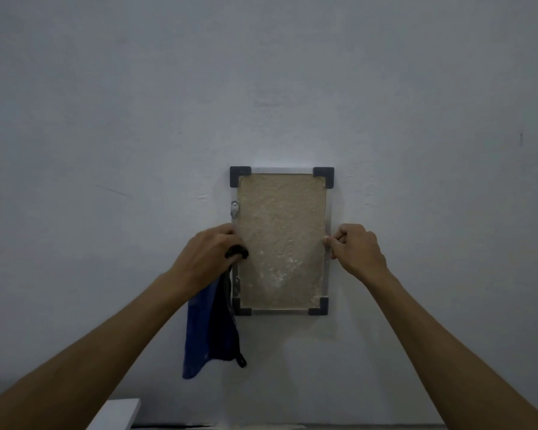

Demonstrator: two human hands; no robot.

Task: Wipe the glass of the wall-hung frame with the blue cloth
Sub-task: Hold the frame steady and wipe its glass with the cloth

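head view: the frame [281, 240] is hanging on the wall [137, 119] straight ahead of the person, with its long axis running up and down and its dark corner pieces squared to the wall. the glass over the speckled tan panel is facing outward, and both arms are reaching up to it. the left hand [210, 256] is curling around the frame's left edge at about mid-height, and the same hand is holding the blue cloth [208, 330], which is dangling below it beside the frame's lower left corner. the right hand [356, 249] is pinching the right edge at the same height. both hands are equally near, one on each side, so the cloth hand looks best placed to sweep rightward across the glass. no containers are showing; a white ledge [118, 414] is peeking in at the bottom left.
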